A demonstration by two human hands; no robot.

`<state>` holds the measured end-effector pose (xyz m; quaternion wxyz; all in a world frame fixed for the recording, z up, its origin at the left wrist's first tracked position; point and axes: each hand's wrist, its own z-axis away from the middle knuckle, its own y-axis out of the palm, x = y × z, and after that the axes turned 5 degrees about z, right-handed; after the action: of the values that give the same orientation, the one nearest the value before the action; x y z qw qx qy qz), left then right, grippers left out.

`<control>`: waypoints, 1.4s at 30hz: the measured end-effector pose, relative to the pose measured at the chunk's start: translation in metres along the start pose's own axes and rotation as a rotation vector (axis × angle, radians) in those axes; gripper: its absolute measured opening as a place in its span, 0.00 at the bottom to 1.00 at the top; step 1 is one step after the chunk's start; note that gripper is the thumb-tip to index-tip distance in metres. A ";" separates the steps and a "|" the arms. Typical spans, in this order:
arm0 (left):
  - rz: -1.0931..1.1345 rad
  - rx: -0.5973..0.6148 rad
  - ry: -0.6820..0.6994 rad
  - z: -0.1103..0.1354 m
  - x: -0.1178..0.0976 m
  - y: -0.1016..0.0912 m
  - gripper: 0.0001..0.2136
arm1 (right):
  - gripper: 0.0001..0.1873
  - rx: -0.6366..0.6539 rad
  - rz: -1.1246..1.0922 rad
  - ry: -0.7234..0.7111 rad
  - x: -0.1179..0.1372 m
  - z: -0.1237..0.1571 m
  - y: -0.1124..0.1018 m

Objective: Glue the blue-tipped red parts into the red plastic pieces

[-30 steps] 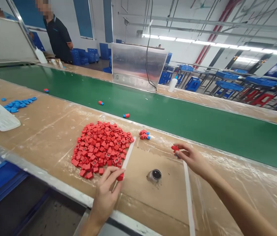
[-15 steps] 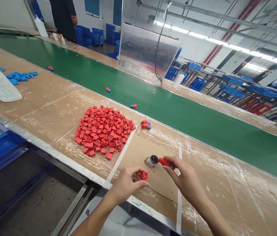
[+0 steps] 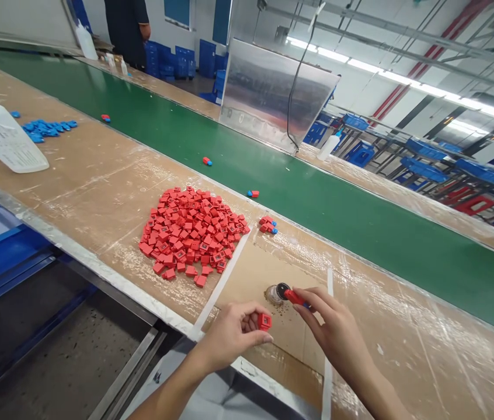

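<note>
A red plastic block (image 3: 295, 297) sits pinched in the right hand (image 3: 337, 332), long axis pointing left, its end at the rim of a small jar (image 3: 275, 294) on the desk (image 3: 76, 192); the left hand (image 3: 229, 338) closes on a second red block (image 3: 264, 321) near the desk's front edge

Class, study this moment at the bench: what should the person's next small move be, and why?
Probably the right hand should lift the red piece away from the small round jar and bring it to the red block in the left hand. The piece's tip is at the jar's dark top, and the left hand holds the block close by.
</note>
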<state>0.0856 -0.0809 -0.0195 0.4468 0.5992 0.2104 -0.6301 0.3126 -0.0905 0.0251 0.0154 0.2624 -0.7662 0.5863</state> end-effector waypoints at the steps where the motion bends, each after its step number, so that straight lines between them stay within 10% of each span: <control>1: -0.003 0.006 0.002 0.000 0.000 0.000 0.16 | 0.09 -0.001 0.005 -0.006 0.000 0.000 0.000; 26: 0.190 0.218 -0.182 -0.003 -0.001 -0.007 0.17 | 0.12 0.088 -0.327 0.024 0.048 0.021 -0.007; 42: 0.102 0.139 -0.168 -0.001 -0.004 -0.003 0.14 | 0.12 0.111 -0.284 0.049 0.051 0.037 0.009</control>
<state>0.0832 -0.0774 -0.0166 0.4516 0.5838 0.0971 -0.6677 0.2753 -0.1417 0.0227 0.1023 0.3540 -0.6872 0.6261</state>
